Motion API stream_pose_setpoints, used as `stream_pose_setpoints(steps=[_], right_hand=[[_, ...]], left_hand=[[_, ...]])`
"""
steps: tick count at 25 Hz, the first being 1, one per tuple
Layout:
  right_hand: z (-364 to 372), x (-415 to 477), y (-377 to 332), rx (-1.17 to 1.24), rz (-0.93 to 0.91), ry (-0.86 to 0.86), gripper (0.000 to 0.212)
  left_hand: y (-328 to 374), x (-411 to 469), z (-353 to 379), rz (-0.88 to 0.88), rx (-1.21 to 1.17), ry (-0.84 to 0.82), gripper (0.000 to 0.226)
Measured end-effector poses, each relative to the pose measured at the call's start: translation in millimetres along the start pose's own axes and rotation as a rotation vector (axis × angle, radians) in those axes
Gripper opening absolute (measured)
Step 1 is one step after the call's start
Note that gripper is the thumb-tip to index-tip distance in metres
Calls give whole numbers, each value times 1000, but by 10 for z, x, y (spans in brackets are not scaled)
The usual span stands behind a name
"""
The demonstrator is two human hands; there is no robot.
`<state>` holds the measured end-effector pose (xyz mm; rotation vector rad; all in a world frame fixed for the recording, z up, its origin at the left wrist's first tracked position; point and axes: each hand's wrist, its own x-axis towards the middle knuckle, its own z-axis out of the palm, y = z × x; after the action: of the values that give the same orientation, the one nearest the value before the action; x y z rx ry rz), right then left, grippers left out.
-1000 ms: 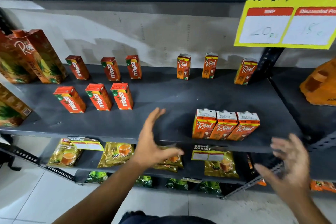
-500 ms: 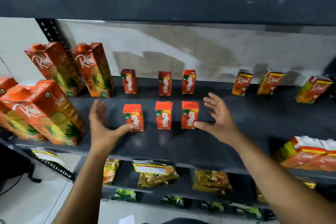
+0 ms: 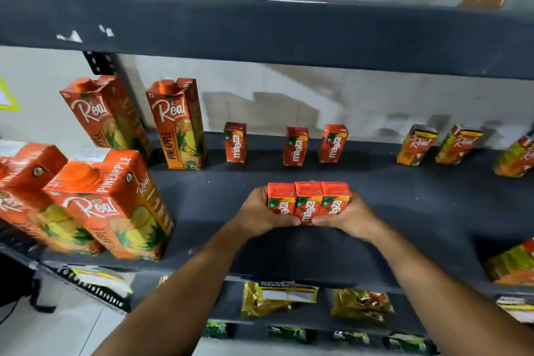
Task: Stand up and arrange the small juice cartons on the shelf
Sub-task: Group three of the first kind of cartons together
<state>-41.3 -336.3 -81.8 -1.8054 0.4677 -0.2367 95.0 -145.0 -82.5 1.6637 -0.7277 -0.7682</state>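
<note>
- Right now the left hand (image 3: 261,212) and the right hand (image 3: 348,218) press from either side on a front trio (image 3: 308,201) of small Maaza cartons, each hand clasped around an end carton, thumbs meeting low across the front faces.
- These three cartons stand upright and touch side to side on the shelf (image 3: 419,211), near the middle of its depth.
- Behind the trio, along the back of the shelf, three more Maaza cartons stand upright and apart: one (image 3: 235,142) to the back left, one (image 3: 296,146) almost straight behind, one (image 3: 333,143) just to the right of that.
- Farther right of the trio, at the back, small Real cartons (image 3: 416,144) stand with gaps between them; the outermost is cut off by the frame edge.
- To the left of the trio stand tall pineapple cartons (image 3: 177,124), two at the back and others nearer the front edge.
- Right of the trio at the shelf's front edge, a blurred cluster of cartons (image 3: 513,264) shows; I cannot tell how many.
- Below the shelf, a lower level holds golden packets (image 3: 361,303).
</note>
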Motion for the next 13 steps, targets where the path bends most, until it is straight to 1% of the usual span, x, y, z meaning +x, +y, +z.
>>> stream_pose_setpoints(steps=[2, 5, 8, 9, 11, 13], right_hand=[[60, -41, -2, 23, -2, 42, 65], [125, -182, 24, 38, -22, 40, 70], [245, -392, 92, 9, -39, 51, 68], [294, -459, 123, -1, -46, 56, 69], [383, -586, 149, -31, -48, 65, 79], [435, -655, 127, -101, -46, 47, 84]], left_hand=[[0, 4, 11, -2, 3, -5, 56], [1, -72, -11, -13, 13, -32, 52], [-15, -244, -50, 20, 17, -95, 50], [-32, -317, -58, 25, 9, -107, 49], [-73, -457, -78, 26, -13, -118, 48], [-100, -557, -89, 17, -22, -118, 47]])
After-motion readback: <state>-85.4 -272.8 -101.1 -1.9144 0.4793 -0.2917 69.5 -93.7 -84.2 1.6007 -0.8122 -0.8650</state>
